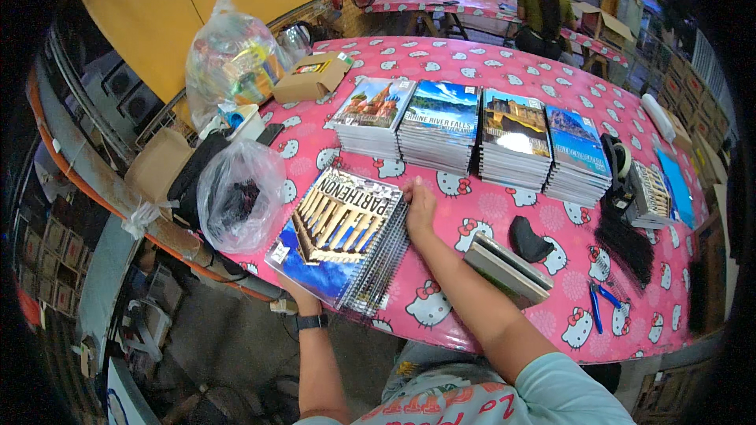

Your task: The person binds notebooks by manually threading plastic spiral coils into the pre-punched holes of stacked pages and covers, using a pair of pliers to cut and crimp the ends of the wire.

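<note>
A stack of spiral notebooks [335, 228] with a temple picture and blue sky on its top cover lies at a slant near the table's front edge. The black wire bindings run along its right side. My left hand [299, 293] grips the stack's near edge, its fingers mostly hidden beneath. Against the far end of the binding side my right hand [420, 208] is closed on the stack, some fingertips hidden. Behind stand several neat stacks of notebooks [437, 130] with landscape covers.
Left of the stack sit a clear plastic bag [240, 193], a large filled bag [232, 67] and a cardboard box [313, 79]. To the right are a grey block [504, 267], a black pad [529, 240], blue pliers [600, 307] and black binding wires [626, 248]. A person [543, 12] is far off.
</note>
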Action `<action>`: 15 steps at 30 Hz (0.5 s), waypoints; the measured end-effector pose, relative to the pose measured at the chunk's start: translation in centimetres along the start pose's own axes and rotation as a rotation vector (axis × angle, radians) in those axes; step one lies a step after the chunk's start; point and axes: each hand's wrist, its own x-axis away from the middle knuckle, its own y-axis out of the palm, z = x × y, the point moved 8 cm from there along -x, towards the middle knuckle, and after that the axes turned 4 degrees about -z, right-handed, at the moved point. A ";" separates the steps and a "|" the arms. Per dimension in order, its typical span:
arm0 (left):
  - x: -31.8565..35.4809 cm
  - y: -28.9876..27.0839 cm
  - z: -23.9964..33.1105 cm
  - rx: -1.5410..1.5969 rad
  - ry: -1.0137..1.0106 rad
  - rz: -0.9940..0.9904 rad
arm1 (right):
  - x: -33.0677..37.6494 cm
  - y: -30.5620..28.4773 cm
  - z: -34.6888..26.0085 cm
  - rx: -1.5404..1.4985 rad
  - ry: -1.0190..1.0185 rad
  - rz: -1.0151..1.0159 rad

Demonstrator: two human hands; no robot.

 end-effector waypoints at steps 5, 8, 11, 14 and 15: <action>0.1 -0.9 0.3 -0.081 0.013 0.006 | 1.9 0.8 0.1 0.091 -0.038 -0.069; 1.2 0.4 2.1 -0.452 0.146 -0.021 | 1.3 -0.1 1.4 0.026 0.100 -0.050; 1.1 1.5 2.7 -0.608 0.193 -0.049 | 0.8 -1.3 2.0 0.093 0.102 -0.047; -3.5 -5.1 -3.0 0.074 -0.264 -0.159 | 2.9 0.0 0.4 0.196 0.101 -0.102; -4.4 -7.3 -4.8 0.150 -0.403 -0.253 | 4.6 0.8 0.9 0.170 0.167 -0.156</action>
